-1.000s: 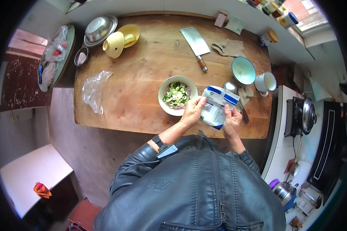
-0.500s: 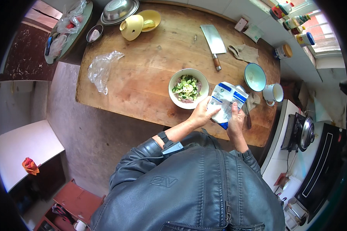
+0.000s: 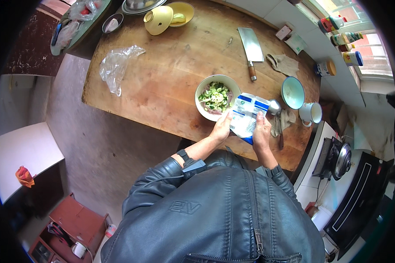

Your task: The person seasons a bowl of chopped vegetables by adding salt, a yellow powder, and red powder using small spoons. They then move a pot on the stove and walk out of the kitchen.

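packet (image 3: 245,115), blue and white, held over the near part of the tabletop (image 3: 162,87), just right of the pale bowl (image 3: 202,108) with chopped greens (image 3: 216,97) inside. long axis running away from the body, far end leaning slightly right. left hand (image 3: 221,128) with its grip closed on the packet's left edge, just beside the bowl's near right rim, so much nearer to the bowl than the right hand (image 3: 261,135). right grip likewise pinching, thumb laid along the packet's right edge. cannot tell how high above the wood, nor whether open at the top. just right of the packet, a round metal thing (image 3: 274,107); farther right, a turquoise bowl (image 3: 294,90) and a mug (image 3: 310,113). beyond, a cleaver (image 3: 251,44), handle toward the body.
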